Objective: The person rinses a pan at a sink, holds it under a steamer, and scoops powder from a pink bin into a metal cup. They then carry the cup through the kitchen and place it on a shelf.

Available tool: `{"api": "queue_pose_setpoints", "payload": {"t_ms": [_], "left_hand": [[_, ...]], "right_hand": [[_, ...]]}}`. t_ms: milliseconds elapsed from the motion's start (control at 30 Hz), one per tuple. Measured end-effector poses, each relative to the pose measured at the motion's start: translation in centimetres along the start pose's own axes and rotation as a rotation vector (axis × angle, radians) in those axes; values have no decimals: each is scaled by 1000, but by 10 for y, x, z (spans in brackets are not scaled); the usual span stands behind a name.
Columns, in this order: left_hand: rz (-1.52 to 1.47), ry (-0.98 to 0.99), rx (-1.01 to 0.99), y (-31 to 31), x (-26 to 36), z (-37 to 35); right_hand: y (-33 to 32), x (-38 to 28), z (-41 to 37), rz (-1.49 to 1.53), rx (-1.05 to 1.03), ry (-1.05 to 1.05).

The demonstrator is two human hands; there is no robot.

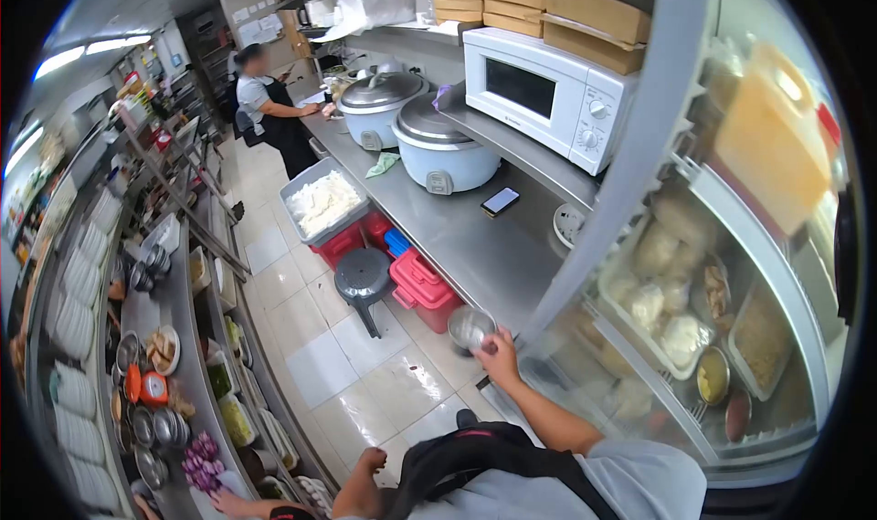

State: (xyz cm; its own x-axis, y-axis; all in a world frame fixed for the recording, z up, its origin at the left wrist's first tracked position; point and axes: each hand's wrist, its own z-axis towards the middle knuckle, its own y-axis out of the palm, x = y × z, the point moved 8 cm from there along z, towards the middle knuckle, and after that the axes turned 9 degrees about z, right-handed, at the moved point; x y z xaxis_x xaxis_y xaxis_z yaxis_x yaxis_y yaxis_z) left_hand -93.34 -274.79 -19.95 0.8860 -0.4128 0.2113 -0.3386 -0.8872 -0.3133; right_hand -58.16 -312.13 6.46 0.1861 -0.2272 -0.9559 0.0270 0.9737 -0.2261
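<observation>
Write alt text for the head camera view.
A person's right hand holds a metal bowl near the edge of a steel counter in a narrow kitchen, beside a food-filled fridge. Two lidded cookers and a phone sit on the counter, with a microwave on a shelf above; a co-worker stands at the far end.

My near lidded bin is red; the microwave is white. Onions at left are purple.

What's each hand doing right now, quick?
Right hand: holding the bowl at its edge.
Left hand: looks curled; can't tell if it holds anything.
</observation>
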Motion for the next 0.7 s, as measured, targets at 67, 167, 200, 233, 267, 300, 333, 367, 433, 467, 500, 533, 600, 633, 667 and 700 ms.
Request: {"api": "queue_pose_setpoints", "payload": {"t_ms": [67, 167, 200, 233, 267, 300, 333, 367, 433, 467, 500, 533, 600, 633, 667, 700], "left_hand": [[-119, -18, 135, -45, -7, -29], [-423, -52, -75, -75, -33, -13], [-555, -61, -237, -85, -37, 3], [-538, -97, -296, -97, -39, 11], [-403, -111, -269, -111, -32, 20], [-229, -106, -238, -127, -19, 31], [-42, -69, -228, -142, -5, 47], [159, 4, -230, -158, 15, 66], [612, 260, -197, -197, 73, 105], [829, 400, -156, -218, 108, 124], [932, 467, -120, -244, 142, 142], [959, 486, -89, -271, 174, 161], [883, 569, -27, -324, 243, 201], [969, 771, -8, -343, 278, 215], [1049, 980, 0, -355, 307, 222], [958, 841, -77, -370, 334, 215]], "right_hand": [[33, -7, 70, -74, 121, -79], [76, 8, 154, -84, 215, -18], [87, 5, 176, -96, 239, 15], [99, 5, 195, -109, 265, 49], [109, 13, 213, -114, 294, 68], [121, 21, 230, -113, 295, 33], [129, 13, 245, -117, 299, 2], [132, 7, 249, -72, 323, -14], [135, -1, 242, -18, 398, 33], [137, -3, 235, 46, 438, 48], [140, 0, 216, 27, 430, 64], [144, 5, 193, 34, 413, 132], [149, 40, 139, 34, 451, 242], [159, 85, 106, 240, 467, 517], [179, 129, 69, 471, 487, 779], [181, 154, 42, 529, 627, 861]]}}
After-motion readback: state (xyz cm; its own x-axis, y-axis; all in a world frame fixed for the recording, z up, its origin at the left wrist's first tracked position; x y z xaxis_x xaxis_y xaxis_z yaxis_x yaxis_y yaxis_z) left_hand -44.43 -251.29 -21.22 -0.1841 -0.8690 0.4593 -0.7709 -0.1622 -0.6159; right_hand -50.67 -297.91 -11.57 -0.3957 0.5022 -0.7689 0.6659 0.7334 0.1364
